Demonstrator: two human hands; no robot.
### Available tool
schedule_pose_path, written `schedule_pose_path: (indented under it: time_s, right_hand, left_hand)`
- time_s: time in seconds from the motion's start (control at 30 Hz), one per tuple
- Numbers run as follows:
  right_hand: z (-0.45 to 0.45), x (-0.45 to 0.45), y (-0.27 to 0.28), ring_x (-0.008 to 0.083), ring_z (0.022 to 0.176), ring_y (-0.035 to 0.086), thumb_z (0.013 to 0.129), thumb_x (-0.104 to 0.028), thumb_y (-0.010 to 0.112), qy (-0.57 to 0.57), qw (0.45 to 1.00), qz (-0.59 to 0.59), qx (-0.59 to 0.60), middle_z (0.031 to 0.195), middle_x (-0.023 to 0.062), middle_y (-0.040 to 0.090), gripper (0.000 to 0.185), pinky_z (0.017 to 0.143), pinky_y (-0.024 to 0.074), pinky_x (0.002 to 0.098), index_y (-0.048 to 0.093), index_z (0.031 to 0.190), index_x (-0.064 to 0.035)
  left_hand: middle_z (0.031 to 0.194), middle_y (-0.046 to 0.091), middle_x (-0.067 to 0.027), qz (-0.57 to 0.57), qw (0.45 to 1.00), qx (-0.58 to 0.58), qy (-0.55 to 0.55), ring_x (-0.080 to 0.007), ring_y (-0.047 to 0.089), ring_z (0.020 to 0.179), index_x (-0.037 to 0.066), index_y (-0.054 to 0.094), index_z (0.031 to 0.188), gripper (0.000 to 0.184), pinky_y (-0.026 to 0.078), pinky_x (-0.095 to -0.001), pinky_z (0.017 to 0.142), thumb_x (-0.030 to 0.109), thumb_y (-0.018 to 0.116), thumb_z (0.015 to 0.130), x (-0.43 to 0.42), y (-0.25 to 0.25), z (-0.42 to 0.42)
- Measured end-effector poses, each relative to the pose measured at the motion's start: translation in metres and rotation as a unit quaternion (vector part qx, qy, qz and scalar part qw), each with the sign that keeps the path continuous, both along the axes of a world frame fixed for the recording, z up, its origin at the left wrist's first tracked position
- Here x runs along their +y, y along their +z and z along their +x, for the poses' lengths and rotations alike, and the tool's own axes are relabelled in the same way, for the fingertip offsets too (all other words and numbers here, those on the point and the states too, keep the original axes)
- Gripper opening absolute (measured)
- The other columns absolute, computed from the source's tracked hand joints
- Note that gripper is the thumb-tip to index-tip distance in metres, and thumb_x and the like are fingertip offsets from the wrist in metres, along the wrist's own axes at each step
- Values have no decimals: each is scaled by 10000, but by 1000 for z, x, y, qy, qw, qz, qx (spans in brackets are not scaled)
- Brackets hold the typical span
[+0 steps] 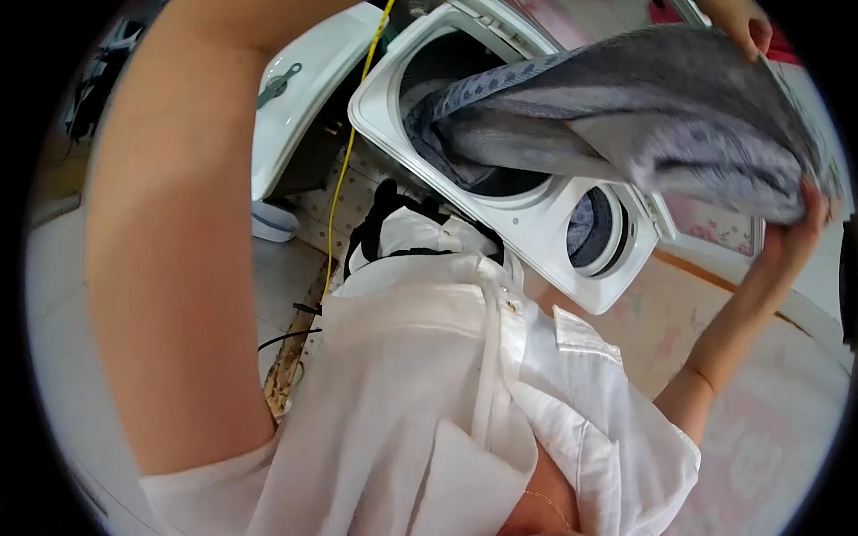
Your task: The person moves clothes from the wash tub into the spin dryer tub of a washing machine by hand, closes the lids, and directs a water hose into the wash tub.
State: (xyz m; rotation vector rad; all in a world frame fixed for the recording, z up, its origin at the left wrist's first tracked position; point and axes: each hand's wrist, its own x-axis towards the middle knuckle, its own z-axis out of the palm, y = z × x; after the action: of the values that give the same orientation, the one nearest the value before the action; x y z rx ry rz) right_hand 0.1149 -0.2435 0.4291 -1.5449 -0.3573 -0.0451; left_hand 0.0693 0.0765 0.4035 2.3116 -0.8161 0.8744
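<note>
A large piece of grey patterned cloth [572, 116] stretches up and to the right out of the wide tub [518, 186] of a white twin-tub washing machine [581, 192]. Its lower end is still inside that tub. At the upper right, my left hand [744, 25] pinches the cloth's top edge, the forearm passing out of view above. Lower down, my right hand [804, 214] is closed on the bunched end of the same cloth. Bluish-grey fabric [583, 234] shows inside the machine's smaller round tub [617, 237], below the stretched cloth.
A white washbasin [313, 85] with a greenish-grey item [279, 85] on it stands left of the machine. A yellow hose or cord [338, 192] runs down between them to the tiled floor [313, 205]. The machine's raised lid [715, 223] is behind the cloth.
</note>
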Motion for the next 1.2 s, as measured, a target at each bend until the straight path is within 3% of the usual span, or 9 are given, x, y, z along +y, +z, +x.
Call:
schedule_pose_path:
  time_s: [0.23,0.37,0.47,0.57,0.83,0.9,1.0,1.13,1.2]
  right_hand:
    - [-41,-113,43,286,1074,524,779,-154,573,-175,979,-24,-103,1124,165,565,382,916,431,424,555,1128,3]
    - [-31,-198,-61,262,1087,504,792,-289,588,-227,964,-141,-13,1188,158,533,507,949,384,393,516,1197,7]
    - [-39,-207,-209,239,947,554,773,-403,601,-285,762,-581,-18,1074,158,589,624,845,416,348,484,1234,1]
    - [-41,-258,-397,353,1065,537,685,-313,727,57,722,-680,115,1149,246,544,777,877,427,401,371,1295,13]
    - [-71,56,-366,314,940,515,713,-32,547,183,829,-461,-258,953,155,556,268,815,391,394,592,976,-56]
    - [-73,70,-410,275,956,544,709,-100,591,216,569,-722,-330,949,117,604,273,784,412,378,610,980,-80]
    - [-51,67,-439,242,891,581,727,-158,581,292,412,-808,-304,908,103,626,205,743,424,374,643,917,-111]
    - [-40,80,-396,253,876,596,784,-155,555,320,474,-803,-169,924,109,641,146,749,427,369,648,871,-84]
    - [-29,76,-361,204,763,576,881,-247,491,283,717,-637,5,799,89,629,256,744,422,319,644,915,-45]
  left_hand:
    - [820,661,-159,-137,977,-8,-163,-255,648,780,77,680,901,239,506,-339,719,202,597,715,-73,-23,5]
    - [793,626,-47,-162,905,313,-238,-127,578,661,52,599,1049,341,484,-284,565,319,567,840,-75,-220,67]
    - [835,650,-118,96,884,456,-19,-231,624,716,57,620,991,327,494,-357,612,262,656,739,-49,-329,9]
    - [962,651,-104,161,706,688,47,-252,610,871,72,619,987,371,489,-371,759,232,720,668,-64,-393,-18]
    - [1212,551,-150,196,636,743,72,-304,549,1089,15,586,1136,401,463,-449,854,267,583,824,-116,-521,-49]
    - [1282,494,-155,196,602,773,36,-323,499,1151,13,494,1238,448,446,-461,893,264,491,866,-127,-526,-50]
    - [1321,439,-180,180,605,775,38,-337,466,1180,36,350,1334,514,442,-467,906,206,488,869,-137,-525,-52]
    - [1343,388,-195,67,593,790,144,-343,457,1186,82,286,1357,608,438,-469,919,172,573,828,-130,-543,-56]
    - [1357,353,-205,-7,575,789,214,-347,451,1190,112,243,1372,691,435,-470,927,148,629,800,-125,-550,-56]
